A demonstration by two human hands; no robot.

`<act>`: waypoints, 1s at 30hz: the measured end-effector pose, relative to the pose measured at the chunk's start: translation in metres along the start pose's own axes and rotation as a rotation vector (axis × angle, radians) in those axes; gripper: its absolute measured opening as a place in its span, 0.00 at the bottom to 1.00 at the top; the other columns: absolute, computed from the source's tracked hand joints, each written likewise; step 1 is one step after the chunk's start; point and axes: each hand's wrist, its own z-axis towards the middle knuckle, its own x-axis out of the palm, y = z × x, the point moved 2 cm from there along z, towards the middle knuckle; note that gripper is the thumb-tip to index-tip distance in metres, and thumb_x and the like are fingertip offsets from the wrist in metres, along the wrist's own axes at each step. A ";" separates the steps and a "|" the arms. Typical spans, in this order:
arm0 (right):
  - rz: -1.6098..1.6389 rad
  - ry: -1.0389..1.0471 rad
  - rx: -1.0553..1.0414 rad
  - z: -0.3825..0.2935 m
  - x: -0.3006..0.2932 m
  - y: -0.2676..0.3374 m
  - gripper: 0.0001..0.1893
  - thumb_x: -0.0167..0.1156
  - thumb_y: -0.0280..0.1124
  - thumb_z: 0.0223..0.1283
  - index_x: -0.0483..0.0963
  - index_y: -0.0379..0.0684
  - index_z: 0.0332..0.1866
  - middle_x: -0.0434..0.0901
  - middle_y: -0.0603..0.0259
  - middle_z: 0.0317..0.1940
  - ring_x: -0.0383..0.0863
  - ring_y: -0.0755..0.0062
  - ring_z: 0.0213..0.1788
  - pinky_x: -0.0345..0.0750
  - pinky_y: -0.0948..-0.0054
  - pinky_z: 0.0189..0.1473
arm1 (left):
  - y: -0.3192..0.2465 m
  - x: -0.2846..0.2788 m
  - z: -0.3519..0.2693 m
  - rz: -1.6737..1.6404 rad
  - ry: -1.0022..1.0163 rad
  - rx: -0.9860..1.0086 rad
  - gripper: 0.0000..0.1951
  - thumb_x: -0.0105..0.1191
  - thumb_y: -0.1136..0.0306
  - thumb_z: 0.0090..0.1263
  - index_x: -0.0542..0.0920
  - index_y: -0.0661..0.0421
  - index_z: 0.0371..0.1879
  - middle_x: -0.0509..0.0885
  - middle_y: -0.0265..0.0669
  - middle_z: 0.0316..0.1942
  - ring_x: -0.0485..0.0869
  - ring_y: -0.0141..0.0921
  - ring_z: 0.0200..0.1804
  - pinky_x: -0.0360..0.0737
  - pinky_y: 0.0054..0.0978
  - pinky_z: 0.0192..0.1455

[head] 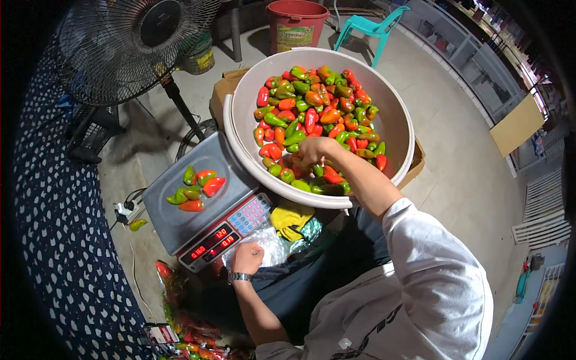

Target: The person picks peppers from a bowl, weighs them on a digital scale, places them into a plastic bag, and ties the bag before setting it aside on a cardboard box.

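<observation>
My right hand (pixel 313 151) reaches down into a large pale plastic tub (pixel 396 121) heaped with red, green and orange peppers (pixel 330 116). Its fingertips are among the peppers near the tub's front side, and whether they grip one is hidden. My left hand (pixel 248 258), with a metal watch on the wrist, is curled into a fist beside clear plastic bags (pixel 272 246). Just left of it stands a digital scale (pixel 216 153), its display lit. Several peppers (pixel 192 192) lie on the scale's grey platform.
A pedestal fan (pixel 173 90) stands at the upper left. Yellow cloth (pixel 292 220) lies below the tub. Bagged peppers (pixel 198 335) are on the floor at lower left, near a power strip (pixel 126 211). A red bucket (pixel 297 22) and turquoise chair (pixel 375 29) stand behind.
</observation>
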 end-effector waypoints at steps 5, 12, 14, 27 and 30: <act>-0.153 -0.200 -0.159 0.022 0.016 -0.004 0.21 0.57 0.43 0.62 0.83 0.33 0.30 0.86 0.47 0.28 0.87 0.48 0.33 0.81 0.54 0.35 | -0.008 0.003 0.005 0.016 0.002 0.041 0.07 0.60 0.68 0.56 0.85 0.58 0.26 0.83 0.49 0.25 0.85 0.45 0.30 0.78 0.38 0.34; -0.041 -0.327 -0.200 0.003 0.006 0.002 0.22 0.61 0.48 0.62 0.82 0.34 0.28 0.83 0.41 0.30 0.84 0.40 0.37 0.80 0.51 0.40 | -0.008 0.005 0.009 -0.004 0.032 0.032 0.07 0.60 0.68 0.56 0.86 0.58 0.26 0.84 0.49 0.26 0.86 0.45 0.32 0.79 0.37 0.35; -0.007 -0.445 -0.207 -0.003 -0.003 0.003 0.09 0.62 0.32 0.49 0.82 0.36 0.28 0.83 0.44 0.27 0.84 0.47 0.33 0.78 0.53 0.37 | -0.007 0.007 0.009 -0.023 0.023 0.029 0.07 0.60 0.68 0.56 0.86 0.58 0.27 0.85 0.49 0.27 0.86 0.45 0.33 0.79 0.36 0.36; 1.022 -0.489 -0.470 -0.039 -0.050 0.064 0.06 0.55 0.27 0.70 0.75 0.36 0.41 0.80 0.66 0.33 0.80 0.79 0.35 0.80 0.75 0.37 | 0.006 0.016 0.015 0.019 -0.012 0.065 0.07 0.58 0.68 0.57 0.86 0.57 0.26 0.85 0.48 0.25 0.86 0.42 0.30 0.79 0.37 0.35; 0.896 -0.468 -0.554 -0.049 -0.054 0.116 0.08 0.54 0.27 0.70 0.77 0.36 0.48 0.79 0.68 0.33 0.79 0.80 0.34 0.80 0.76 0.37 | -0.005 0.008 0.009 -0.036 0.037 -0.019 0.06 0.58 0.69 0.58 0.86 0.58 0.26 0.85 0.47 0.23 0.87 0.39 0.28 0.80 0.36 0.35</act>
